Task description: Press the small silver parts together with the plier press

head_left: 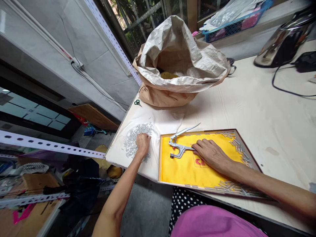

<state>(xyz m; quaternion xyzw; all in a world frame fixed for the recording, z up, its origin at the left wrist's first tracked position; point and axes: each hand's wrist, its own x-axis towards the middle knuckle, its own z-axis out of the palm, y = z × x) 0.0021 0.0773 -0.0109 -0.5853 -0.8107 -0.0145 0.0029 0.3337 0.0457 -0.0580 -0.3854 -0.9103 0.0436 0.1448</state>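
Observation:
My left hand reaches down onto a pile of small silvery metal pieces, short and rod-like, spread on white cloth. Its fingers are curled together, and anything between them is hidden. My right hand is closed over the lower handle of grey metal hand pliers with a C-shaped jaw and a spring. The other handle stands apart, pointing up and right. Beneath them lies a shallow tray with a yellow sheet bearing a red mark. More slim metal pieces line the tray's right and lower edges.
A large brown paper sack with a pale lining stands open behind the tray. Green-handled scissors lie near the table's left edge. A metal kettle and its cord sit back right, beside a blue basket on the sill.

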